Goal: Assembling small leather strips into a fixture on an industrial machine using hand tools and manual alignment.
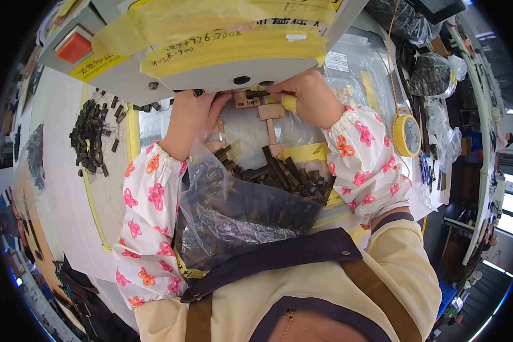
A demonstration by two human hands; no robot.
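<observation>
My right hand (309, 98) pinches a dark narrow strip (257, 93) between thumb and fingers. The strip's left end meets a small tan wooden block (246, 102) under the front edge of the machine. My left hand (195, 118) is on the block's other side, fingers curled and thumb pointing toward it. The machine's edge hides its fingertips, so what they hold cannot be made out. Closer to me, a clear plastic bag (233, 211) lies open, with many dark strips (288, 174) in and around its mouth. More tan wooden pieces (271, 112) are fixed beside the block.
A grey machine (233, 84) with yellow tape and a red button (74, 48) overhangs my hands. Small dark pieces (97, 134) are heaped on the table at left. A yellow round gauge (407, 134) hangs on a cord at right, near plastic bags (433, 77).
</observation>
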